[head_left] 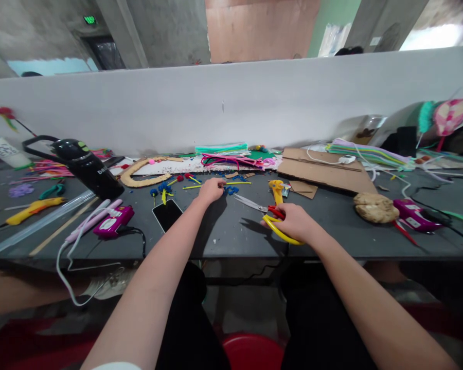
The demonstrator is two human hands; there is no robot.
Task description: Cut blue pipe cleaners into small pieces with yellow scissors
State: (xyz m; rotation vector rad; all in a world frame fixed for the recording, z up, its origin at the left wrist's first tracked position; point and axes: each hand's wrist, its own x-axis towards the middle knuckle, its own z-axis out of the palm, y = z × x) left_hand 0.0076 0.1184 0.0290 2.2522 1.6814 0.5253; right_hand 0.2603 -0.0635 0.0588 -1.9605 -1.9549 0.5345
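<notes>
Far left: yellow glue gun [34, 208], black bottle [87, 167] and purple glue gun [113, 222], its cable hanging over the near edge. Phone [167, 214] lies face up beside the left forearm.

Left hand [210, 190]: fingers curled together over the blue bits [231, 190] mid-tabletop [224, 236]; cannot tell whether the grip pinches one.

Scissors [268, 210]: on the tabletop just right of the blue bits, blades spread and pointing left. Right hand [293, 221] is closed through the yellow handles.

Progress, as judged: several blue-headed stems [162, 189] lie finished left of the hand; pipe-cleaner bundles [231, 160] at the far edge look uncut.

Obstacles: yellow cutter [277, 190] just behind the scissors; cardboard [324, 172] and brown lump [375, 207] to the right.
</notes>
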